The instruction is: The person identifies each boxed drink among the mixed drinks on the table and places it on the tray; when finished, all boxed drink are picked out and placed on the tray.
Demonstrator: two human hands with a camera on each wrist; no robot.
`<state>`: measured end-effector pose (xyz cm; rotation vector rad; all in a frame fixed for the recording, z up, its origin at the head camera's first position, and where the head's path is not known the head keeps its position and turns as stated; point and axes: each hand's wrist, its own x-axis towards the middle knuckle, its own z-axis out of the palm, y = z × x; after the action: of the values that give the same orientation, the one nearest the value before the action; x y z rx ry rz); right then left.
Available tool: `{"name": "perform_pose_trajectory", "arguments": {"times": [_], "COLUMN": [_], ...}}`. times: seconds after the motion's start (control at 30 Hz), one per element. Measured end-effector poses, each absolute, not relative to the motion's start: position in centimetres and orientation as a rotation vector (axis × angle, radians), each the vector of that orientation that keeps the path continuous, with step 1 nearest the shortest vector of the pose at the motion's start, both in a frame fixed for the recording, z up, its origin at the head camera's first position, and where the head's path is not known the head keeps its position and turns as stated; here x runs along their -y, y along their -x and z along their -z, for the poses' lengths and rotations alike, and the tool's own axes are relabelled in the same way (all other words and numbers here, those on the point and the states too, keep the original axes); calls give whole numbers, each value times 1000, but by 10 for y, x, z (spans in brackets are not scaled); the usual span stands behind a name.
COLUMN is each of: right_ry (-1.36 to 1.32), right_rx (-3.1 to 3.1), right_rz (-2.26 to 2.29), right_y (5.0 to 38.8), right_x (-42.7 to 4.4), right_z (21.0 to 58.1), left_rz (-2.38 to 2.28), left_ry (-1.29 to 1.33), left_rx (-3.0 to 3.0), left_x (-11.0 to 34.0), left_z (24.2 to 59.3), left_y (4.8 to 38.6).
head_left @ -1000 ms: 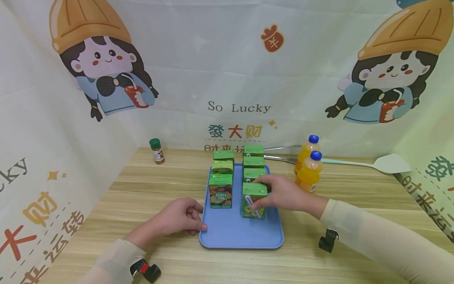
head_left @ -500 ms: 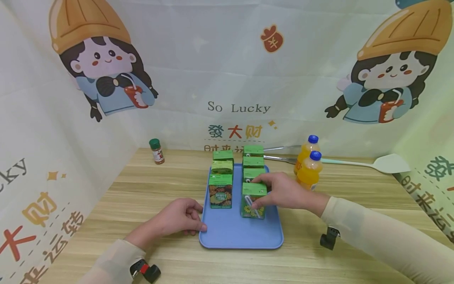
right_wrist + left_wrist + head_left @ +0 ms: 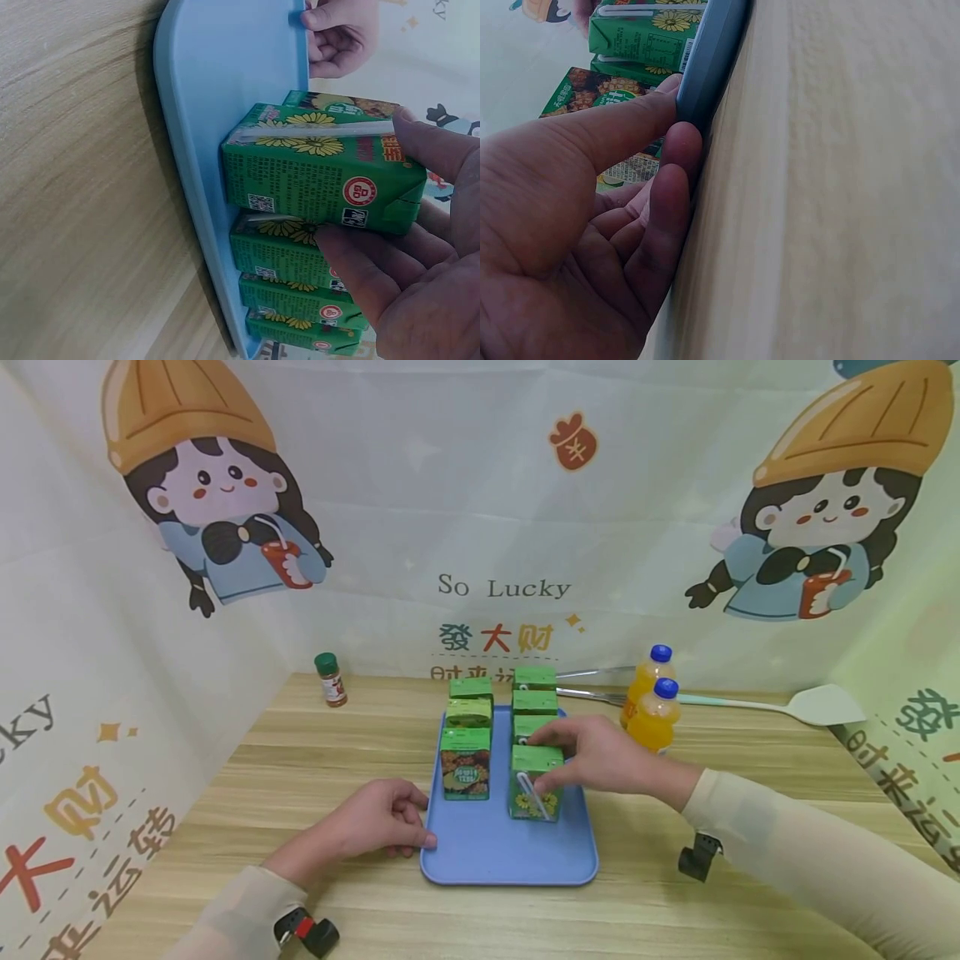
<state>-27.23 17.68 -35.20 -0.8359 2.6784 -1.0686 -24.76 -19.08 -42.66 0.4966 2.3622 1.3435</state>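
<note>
My right hand point(image 3: 611, 760) holds the top of the nearest green juice box point(image 3: 315, 169) in the right-hand row, thumb on its straw side and fingers behind it. That box point(image 3: 553, 803) stands upright on a blue tray point(image 3: 495, 853). Behind it, several more green juice boxes point(image 3: 289, 255) line up. A shorter row, with a pineapple-print juice box point(image 3: 466, 772) in front, fills the tray's left side. At the near left edge, my left hand point(image 3: 375, 818) pinches the tray rim point(image 3: 712, 64) between thumb and fingers.
Two orange drink bottles point(image 3: 652, 722) with blue caps stand right of the tray. Behind them lie a white spatula point(image 3: 821, 706) and metal utensils point(image 3: 592, 695). A green-capped spice jar point(image 3: 331, 681) stands at the back left, near the printed cloth backdrop point(image 3: 360, 527).
My right hand has shifted slightly upward against the front juice box, its thumb moving up along the straw side. The box, the tray and my left hand keep their places.
</note>
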Motion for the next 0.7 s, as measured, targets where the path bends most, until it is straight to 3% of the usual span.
{"name": "perform_pose_trajectory", "arguments": {"times": [0.7], "right_ry": [802], "right_rx": [-2615], "right_rz": [1184], "right_y": [272], "right_x": [-183], "right_z": [334], "left_rz": [-1348], "left_ry": [-522], "left_rx": [-2367], "left_x": [191], "left_z": [428], "left_y": [249]}}
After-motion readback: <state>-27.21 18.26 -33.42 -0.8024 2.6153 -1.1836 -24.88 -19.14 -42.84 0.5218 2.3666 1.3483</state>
